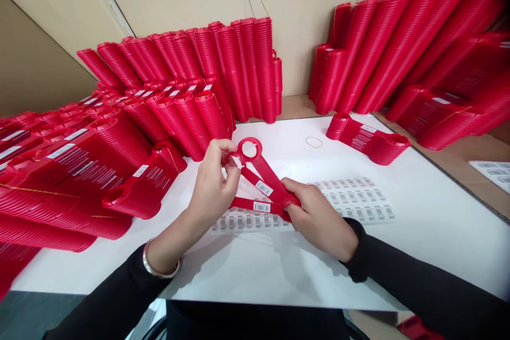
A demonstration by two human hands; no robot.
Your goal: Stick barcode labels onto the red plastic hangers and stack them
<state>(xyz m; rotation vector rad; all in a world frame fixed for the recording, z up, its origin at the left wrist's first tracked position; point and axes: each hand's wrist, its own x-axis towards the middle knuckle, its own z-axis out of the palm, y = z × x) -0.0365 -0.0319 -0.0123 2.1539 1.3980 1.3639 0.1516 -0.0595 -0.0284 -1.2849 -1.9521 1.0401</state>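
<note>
Several flat red plastic pieces [266, 170] with ringed ends are fanned out above the white table. My right hand [314, 215] is closed around their gathered right ends. At the left, my left hand [217, 175] pinches the ring end of one piece between thumb and fingers. White barcode labels [263, 188] show on two of the pieces. Beneath them, a sheet of barcode labels [249, 221] lies on the table, partly covered by the pieces and my right hand; more label rows [358, 199] show to the right.
Tall stacks of red pieces [175, 58] fill the left and back of the white table [255, 271]. More stacks [390, 53] lean at the back right. A short stack [366, 139] lies right of a loose rubber band [314, 142]. Another label sheet [492, 171] is at the far right.
</note>
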